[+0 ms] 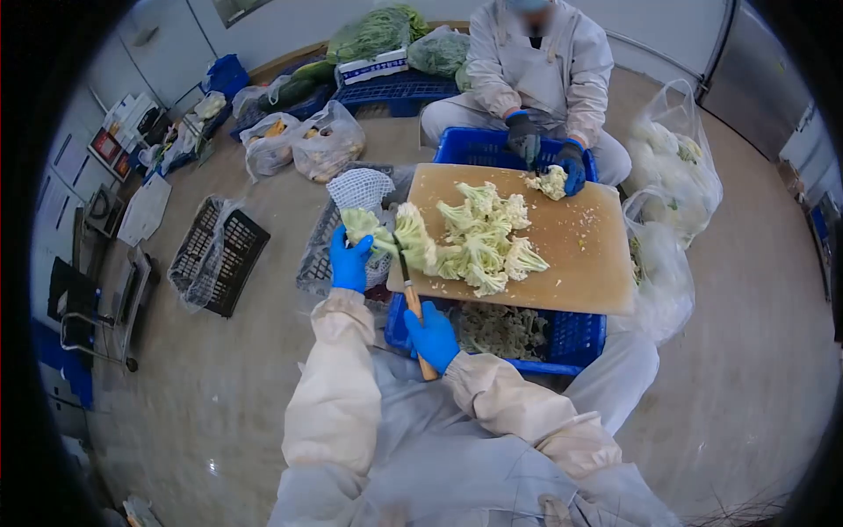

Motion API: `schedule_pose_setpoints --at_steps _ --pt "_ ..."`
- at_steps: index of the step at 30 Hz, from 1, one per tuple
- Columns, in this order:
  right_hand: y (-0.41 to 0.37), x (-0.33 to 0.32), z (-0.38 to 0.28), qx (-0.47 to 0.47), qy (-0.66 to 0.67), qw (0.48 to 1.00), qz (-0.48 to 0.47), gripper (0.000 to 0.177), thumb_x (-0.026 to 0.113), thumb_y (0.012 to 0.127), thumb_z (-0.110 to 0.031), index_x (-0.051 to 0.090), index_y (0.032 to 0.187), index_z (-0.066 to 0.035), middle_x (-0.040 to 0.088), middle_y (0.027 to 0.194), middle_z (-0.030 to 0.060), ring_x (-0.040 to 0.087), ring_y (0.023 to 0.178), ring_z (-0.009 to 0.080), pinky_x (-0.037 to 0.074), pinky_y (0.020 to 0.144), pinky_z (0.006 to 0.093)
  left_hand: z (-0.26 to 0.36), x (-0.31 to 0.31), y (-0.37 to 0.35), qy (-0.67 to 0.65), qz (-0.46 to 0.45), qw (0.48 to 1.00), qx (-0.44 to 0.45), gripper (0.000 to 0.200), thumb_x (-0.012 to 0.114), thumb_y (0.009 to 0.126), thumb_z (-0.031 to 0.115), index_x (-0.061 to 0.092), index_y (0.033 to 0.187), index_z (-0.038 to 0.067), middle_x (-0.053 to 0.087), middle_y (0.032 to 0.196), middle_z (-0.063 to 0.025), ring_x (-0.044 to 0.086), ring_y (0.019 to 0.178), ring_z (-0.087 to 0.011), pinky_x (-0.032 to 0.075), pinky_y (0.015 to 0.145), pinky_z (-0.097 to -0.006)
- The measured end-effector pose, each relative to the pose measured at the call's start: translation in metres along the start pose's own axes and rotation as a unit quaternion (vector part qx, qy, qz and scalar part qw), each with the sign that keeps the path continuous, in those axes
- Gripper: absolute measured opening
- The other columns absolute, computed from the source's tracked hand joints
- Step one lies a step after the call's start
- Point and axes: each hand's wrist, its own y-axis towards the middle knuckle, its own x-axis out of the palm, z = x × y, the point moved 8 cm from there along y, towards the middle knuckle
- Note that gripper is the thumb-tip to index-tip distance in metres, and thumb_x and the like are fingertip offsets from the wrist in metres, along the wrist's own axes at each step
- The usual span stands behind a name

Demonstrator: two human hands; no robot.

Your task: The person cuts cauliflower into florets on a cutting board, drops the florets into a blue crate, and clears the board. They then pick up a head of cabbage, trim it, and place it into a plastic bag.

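My left hand [349, 260], in a blue glove, is closed around the pale green stem end of a cauliflower piece [414, 237] at the left edge of the cutting board [571, 263]. My right hand [430, 335], gloved in blue too, grips the wooden handle of a knife [413, 303]. The dark blade points up and meets the cauliflower near its stem. Several cut cauliflower florets [483, 233] lie heaped in the middle of the board, just right of the piece I hold.
Under the board stands a blue crate [575, 342] holding cauliflower pieces. Across from me a co-worker [540, 79] in dark gloves holds a floret [551, 182]. Plastic bags [663, 263] stand at the right, a black crate [219, 250] at the left, vegetables [378, 35] behind.
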Motion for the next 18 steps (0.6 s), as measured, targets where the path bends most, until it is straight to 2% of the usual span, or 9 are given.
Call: schedule_pose_setpoints --at_steps 1,3,6,8,10,11,14,16,18 --pt "0.009 0.008 0.015 -0.002 -0.003 1.0 -0.001 0.03 0.054 0.087 -0.03 0.045 0.087 -0.002 0.057 0.066 0.0191 0.059 0.053 0.03 0.045 0.046 0.0414 -0.003 0.004 0.002 -0.028 0.002 0.999 0.031 0.062 0.066 0.07 -0.005 0.04 0.126 0.004 0.054 0.111 -0.0089 0.057 0.096 -0.0209 0.051 0.075 -0.0315" --pt "0.027 0.002 0.025 -0.069 -0.065 0.991 0.092 0.033 0.053 0.086 -0.032 0.045 0.089 -0.001 0.058 0.069 0.0243 0.059 0.063 0.0389 0.045 0.054 0.0474 -0.005 0.014 0.003 -0.068 -0.003 0.995 0.074 0.057 0.064 0.071 -0.006 0.042 0.123 0.003 0.054 0.111 -0.0093 0.057 0.095 -0.0221 0.049 0.079 -0.0315" --pt "0.03 -0.009 0.026 -0.059 -0.163 0.98 0.097 0.036 0.052 0.086 -0.035 0.045 0.091 0.0 0.058 0.07 0.0261 0.057 0.067 0.0436 0.044 0.058 0.0508 -0.017 0.022 0.006 -0.097 -0.034 0.993 0.05 0.049 0.06 0.075 -0.007 0.042 0.12 0.002 0.054 0.111 -0.0103 0.057 0.097 -0.022 0.049 0.081 -0.0333" --pt "0.04 -0.01 0.042 -0.049 -0.133 0.986 0.087 0.037 0.052 0.086 -0.036 0.045 0.091 0.0 0.058 0.069 0.0253 0.058 0.066 0.0425 0.044 0.057 0.0501 -0.027 0.02 0.011 -0.101 -0.047 0.993 0.036 0.049 0.059 0.075 -0.007 0.042 0.12 0.002 0.054 0.113 -0.0105 0.055 0.101 -0.0221 0.047 0.085 -0.0333" --pt "0.039 -0.018 0.033 -0.076 -0.19 0.974 0.103 0.028 0.054 0.086 -0.028 0.045 0.088 -0.002 0.058 0.065 0.0177 0.06 0.057 0.0329 0.046 0.052 0.0426 -0.036 0.019 0.016 -0.03 -0.078 0.996 0.034 0.049 0.06 0.075 -0.007 0.043 0.12 0.002 0.053 0.115 -0.01 0.054 0.103 -0.0219 0.045 0.089 -0.0329" --pt "0.038 -0.022 0.027 -0.092 -0.252 0.956 0.118 0.029 0.053 0.086 -0.03 0.046 0.087 -0.002 0.057 0.065 0.0191 0.059 0.061 0.0368 0.045 0.054 0.0448 -0.042 0.015 0.017 -0.033 -0.075 0.996 0.034 0.049 0.06 0.075 -0.007 0.043 0.12 0.002 0.053 0.115 -0.01 0.054 0.103 -0.0219 0.045 0.089 -0.0329" --pt "0.045 -0.023 0.035 -0.075 -0.228 0.967 0.087 0.035 0.053 0.086 -0.034 0.046 0.09 0.0 0.058 0.069 0.0237 0.058 0.065 0.0409 0.044 0.057 0.0496 -0.047 0.016 0.016 -0.07 -0.091 0.993 0.033 0.048 0.062 0.075 -0.005 0.044 0.119 0.001 0.054 0.115 -0.0092 0.053 0.104 -0.0208 0.042 0.09 -0.0324" --pt "0.047 -0.022 0.033 -0.073 -0.234 0.965 0.091 0.035 0.053 0.085 -0.034 0.046 0.09 0.0 0.058 0.069 0.0233 0.058 0.065 0.0404 0.044 0.057 0.0493 -0.046 0.015 0.015 0.007 -0.088 0.995 0.049 0.048 0.064 0.074 -0.002 0.044 0.118 0.001 0.055 0.113 -0.0092 0.054 0.103 -0.0198 0.042 0.089 -0.0316" --pt "0.047 -0.022 0.036 -0.07 -0.239 0.964 0.097 0.035 0.053 0.085 -0.034 0.046 0.09 0.0 0.059 0.068 0.0229 0.059 0.065 0.0398 0.044 0.057 0.0489 -0.044 0.017 0.013 0.025 -0.082 0.994 0.063 0.048 0.066 0.073 -0.001 0.045 0.117 0.001 0.056 0.111 -0.0094 0.054 0.101 -0.0192 0.043 0.088 -0.0311"
